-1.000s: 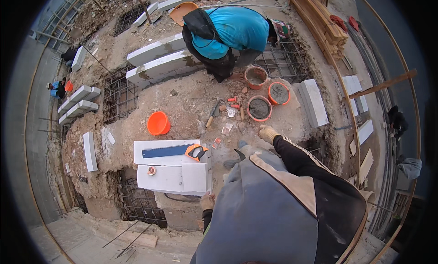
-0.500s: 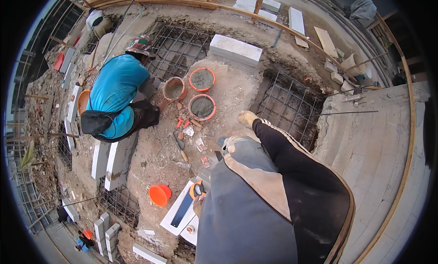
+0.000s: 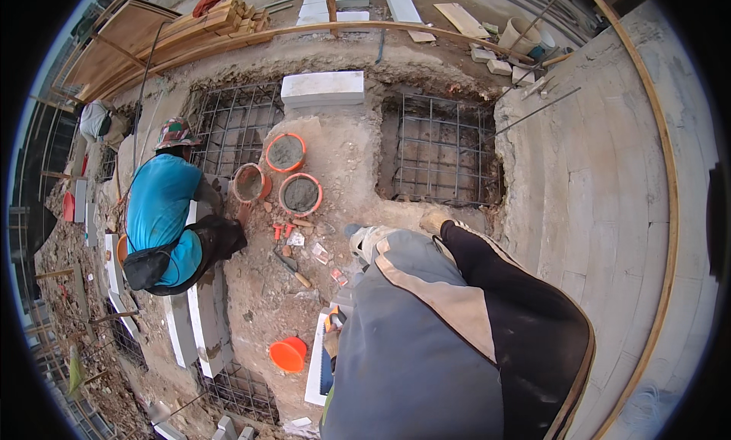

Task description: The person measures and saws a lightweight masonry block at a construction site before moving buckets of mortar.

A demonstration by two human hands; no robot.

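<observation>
Beside my grey jacket, a handsaw (image 3: 333,318) with an orange and black handle lies on a white block (image 3: 314,379). My left hand (image 3: 330,344), tan-coloured, shows close to the saw's handle. The jacket hides most of it, so its grip is unclear. My right hand (image 3: 435,221) appears as a tan rounded shape at the end of a black sleeve, near the edge of a pit. How its fingers are set does not show. An orange bucket (image 3: 288,354) stands left of the saw. Farther off lie a trowel (image 3: 293,269) and a red-and-white packet (image 3: 339,276).
A co-worker (image 3: 169,204) in a blue shirt crouches at left beside three mortar buckets (image 3: 300,194). A rebar grid (image 3: 438,151) fills a pit ahead. White blocks (image 3: 323,90) lie beyond, with stacked timber (image 3: 213,25) behind. A concrete wall (image 3: 601,227) borders the right.
The view has turned left, so the far pit and timber show more and the lower-left blocks less. More of the saw and white block is now hidden by my jacket.
</observation>
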